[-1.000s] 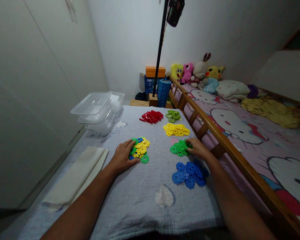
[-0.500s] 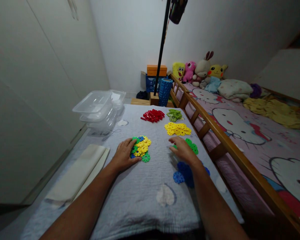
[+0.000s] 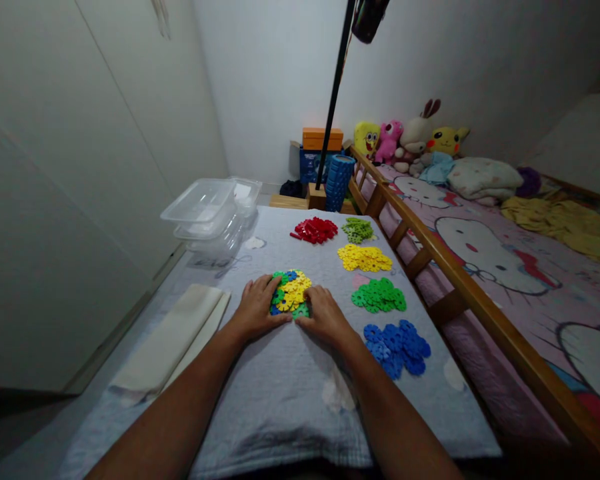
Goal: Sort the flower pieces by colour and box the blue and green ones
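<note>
A mixed pile of flat, notched plastic discs [image 3: 296, 291], yellow, green and blue, lies mid-table. Cupped around its left side is my left hand [image 3: 258, 308], fingers apart and touching the pile's edge. My right hand [image 3: 324, 315] curves around the right side, its fingers at the discs; neither hand grips any of them. To the right, sorted heaps run along the table: yellow discs [image 3: 365, 258], green discs [image 3: 379, 295] and blue discs [image 3: 397, 348]. Further back are a heap of red pieces [image 3: 317, 230] and one of light green pieces [image 3: 358, 230].
Stacked clear plastic containers [image 3: 200, 200] stand at the back left. A folded beige cloth [image 3: 170, 340] lies at the left. The bed's wooden rail [image 3: 430, 250] runs along the table's right side. A black pole [image 3: 333, 107] rises behind the table.
My right hand has moved left from over the green heap to the mixed pile, uncovering the green and blue heaps. My left hand stays beside the pile. The view has shifted slightly.
</note>
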Action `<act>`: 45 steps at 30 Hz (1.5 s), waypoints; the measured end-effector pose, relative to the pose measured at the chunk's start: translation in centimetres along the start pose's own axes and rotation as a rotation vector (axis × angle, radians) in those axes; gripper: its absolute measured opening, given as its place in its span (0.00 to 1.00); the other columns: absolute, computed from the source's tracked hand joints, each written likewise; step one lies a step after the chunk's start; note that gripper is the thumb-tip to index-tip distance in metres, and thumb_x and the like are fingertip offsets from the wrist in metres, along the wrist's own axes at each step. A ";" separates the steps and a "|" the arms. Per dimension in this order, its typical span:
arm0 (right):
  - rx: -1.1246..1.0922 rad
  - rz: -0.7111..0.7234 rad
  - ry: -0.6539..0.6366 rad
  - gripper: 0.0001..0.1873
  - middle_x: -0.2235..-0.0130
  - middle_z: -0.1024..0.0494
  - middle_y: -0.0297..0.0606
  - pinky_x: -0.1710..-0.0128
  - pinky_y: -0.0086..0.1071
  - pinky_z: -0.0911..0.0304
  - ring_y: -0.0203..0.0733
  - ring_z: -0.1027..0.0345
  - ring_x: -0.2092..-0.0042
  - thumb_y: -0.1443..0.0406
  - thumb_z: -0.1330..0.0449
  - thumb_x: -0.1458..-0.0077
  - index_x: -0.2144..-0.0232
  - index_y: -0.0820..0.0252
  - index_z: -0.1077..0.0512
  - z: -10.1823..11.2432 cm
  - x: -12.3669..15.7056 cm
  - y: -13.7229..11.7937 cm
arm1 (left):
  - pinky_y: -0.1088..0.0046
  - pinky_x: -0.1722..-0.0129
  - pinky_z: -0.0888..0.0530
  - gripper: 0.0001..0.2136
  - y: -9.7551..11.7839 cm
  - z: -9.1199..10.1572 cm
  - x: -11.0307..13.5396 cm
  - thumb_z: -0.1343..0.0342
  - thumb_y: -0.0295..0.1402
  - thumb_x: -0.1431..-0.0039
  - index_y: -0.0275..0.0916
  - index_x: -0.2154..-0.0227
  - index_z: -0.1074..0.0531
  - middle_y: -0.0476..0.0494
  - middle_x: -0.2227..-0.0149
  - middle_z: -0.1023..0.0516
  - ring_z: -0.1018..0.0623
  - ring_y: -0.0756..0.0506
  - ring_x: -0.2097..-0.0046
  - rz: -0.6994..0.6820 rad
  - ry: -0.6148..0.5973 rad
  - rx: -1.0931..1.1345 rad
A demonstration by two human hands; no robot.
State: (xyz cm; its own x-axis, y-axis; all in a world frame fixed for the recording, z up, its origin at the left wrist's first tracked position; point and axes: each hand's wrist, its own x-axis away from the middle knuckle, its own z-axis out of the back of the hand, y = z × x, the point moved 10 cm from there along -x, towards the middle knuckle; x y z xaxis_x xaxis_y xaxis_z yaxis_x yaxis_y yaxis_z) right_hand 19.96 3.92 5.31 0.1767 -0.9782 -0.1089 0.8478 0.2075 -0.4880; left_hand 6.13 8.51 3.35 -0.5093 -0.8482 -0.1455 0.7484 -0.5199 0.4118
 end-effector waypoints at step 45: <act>0.044 -0.284 0.064 0.20 0.55 0.27 0.43 0.47 0.40 0.38 0.48 0.33 0.51 0.68 0.39 0.49 0.52 0.58 0.26 12.1 12.0 12.1 | 0.61 0.47 0.27 0.30 0.7 1.9 0.4 0.37 0.44 0.47 0.41 0.42 0.33 0.38 0.47 0.27 0.25 0.36 0.47 0.098 0.071 0.057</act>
State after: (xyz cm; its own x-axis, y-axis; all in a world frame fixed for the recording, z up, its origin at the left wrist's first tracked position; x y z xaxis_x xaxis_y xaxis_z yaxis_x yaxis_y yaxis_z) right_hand 38.34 -5.34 8.55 -0.1013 -0.9944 -0.0290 0.8798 -0.0760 -0.4693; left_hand 5.60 8.03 5.31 -0.4021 -0.9007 -0.1644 0.7668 -0.4295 0.4770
